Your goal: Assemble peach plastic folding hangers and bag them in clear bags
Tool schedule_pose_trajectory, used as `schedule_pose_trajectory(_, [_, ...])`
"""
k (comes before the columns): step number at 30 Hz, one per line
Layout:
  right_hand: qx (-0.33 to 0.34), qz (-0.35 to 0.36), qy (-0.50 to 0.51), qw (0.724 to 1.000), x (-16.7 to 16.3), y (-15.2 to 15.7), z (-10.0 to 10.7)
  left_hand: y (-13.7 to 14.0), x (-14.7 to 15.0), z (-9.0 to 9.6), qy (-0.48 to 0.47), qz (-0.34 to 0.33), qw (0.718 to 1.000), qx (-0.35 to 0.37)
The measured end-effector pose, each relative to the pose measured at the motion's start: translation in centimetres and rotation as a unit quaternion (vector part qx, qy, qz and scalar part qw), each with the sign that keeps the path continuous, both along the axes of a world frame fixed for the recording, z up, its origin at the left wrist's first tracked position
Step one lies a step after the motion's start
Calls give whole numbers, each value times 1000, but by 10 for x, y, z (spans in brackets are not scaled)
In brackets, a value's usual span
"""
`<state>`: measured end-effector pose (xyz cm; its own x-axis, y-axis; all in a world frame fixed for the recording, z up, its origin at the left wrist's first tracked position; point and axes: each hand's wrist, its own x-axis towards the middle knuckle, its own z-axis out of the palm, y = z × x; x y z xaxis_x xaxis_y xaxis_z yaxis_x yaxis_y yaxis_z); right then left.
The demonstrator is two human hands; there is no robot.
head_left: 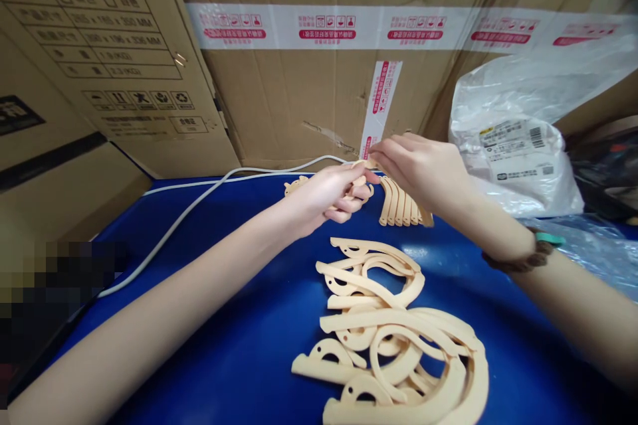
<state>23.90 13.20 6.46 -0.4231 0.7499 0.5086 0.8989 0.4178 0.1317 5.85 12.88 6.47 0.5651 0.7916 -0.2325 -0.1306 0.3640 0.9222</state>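
Both hands meet over the far part of the blue surface. My left hand (339, 194) is closed, its thumb and fingers pinching a small beige plastic piece (369, 164). From the right, my right hand (421, 166) bends down with fingertips together on the same piece; the fingers partly hide it. Just below the right hand lies a neat row of slim curved beige plastic arms (399, 204). More small beige pieces (294, 184) show behind the left wrist. Nearer to me is a loose pile of beige plastic pieces like folding-hanger parts (399, 319), with curved arms and hooks overlapping.
Cardboard boxes (299, 93) wall off the back and the left (134, 126) of the blue surface (239, 319). A white cable (187, 212) runs along the left and back. At right sit a white plastic parcel bag (518, 146) and clear plastic wrap (588, 246).
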Motion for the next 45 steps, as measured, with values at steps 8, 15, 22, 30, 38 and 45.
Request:
schedule_pose_trajectory(8, [0, -16, 49, 999, 0, -5, 2, 0, -1, 8, -46, 80, 995, -31])
schedule_pose_trajectory(15, [-28, 23, 22, 999, -6, -7, 1, 3, -4, 7, -52, 42, 995, -77])
schedule_pose_trajectory(22, [1, -10, -109, 994, -11, -10, -1, 3, -6, 10, -35, 28, 995, -88])
schedule_pose_trajectory(30, [-226, 18, 149, 962, -8, -7, 8, -1, -1, 1, 158, 168, 955, 186])
schedule_pose_trajectory(38, [-131, -5, 306, 943, 44, 45, 29, 39, -45, -19, 342, 165, 882, 278])
schedule_pose_trajectory(45, [-51, -14, 122, 991, 70, 30, 30, 57, -77, -50, 451, 194, 795, 356])
